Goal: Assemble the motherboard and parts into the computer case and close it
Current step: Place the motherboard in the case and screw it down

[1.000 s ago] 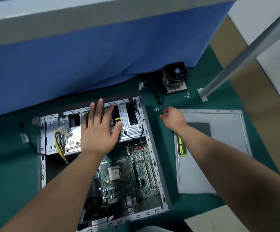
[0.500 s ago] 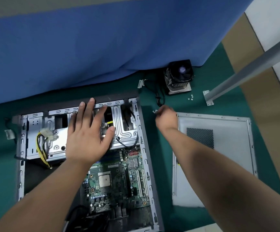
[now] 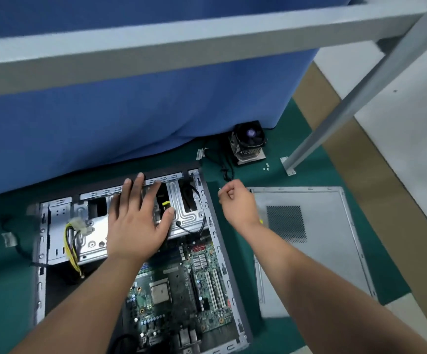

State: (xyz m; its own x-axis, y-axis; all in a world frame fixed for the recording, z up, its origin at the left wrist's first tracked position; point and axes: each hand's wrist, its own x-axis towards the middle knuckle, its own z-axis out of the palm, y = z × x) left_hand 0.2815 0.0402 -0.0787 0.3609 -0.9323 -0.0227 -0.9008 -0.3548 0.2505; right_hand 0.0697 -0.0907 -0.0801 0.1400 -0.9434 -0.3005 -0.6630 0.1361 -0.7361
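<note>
Bracing the drive cage (image 3: 140,241) with the left hand (image 3: 137,224): palm down, fingers straight and spread across the metal, thumb beside the yellow clip. Right hand (image 3: 238,204) hangs above the green bench (image 3: 2,290) just right of the computer case (image 3: 218,241), fingers curled in a pinch; probably holding a screw, but it's too small to confirm. Forearm crosses the near corner of the side panel (image 3: 330,238).

Progress, as I read it: motherboard (image 3: 181,290) already lies inside the case, CPU socket bare. Fan cooler (image 3: 249,141) sits out on the bench by the blue cloth, its cable loose, a few small screws (image 3: 266,166) just beside it. Side panel lies flat to the right of the case, off. Yellow power cables (image 3: 70,246) hang loose at the cage.

Left: screw the board down, mount the cooler, plug cables, fit the panel. Roughly early-to-mid.
</note>
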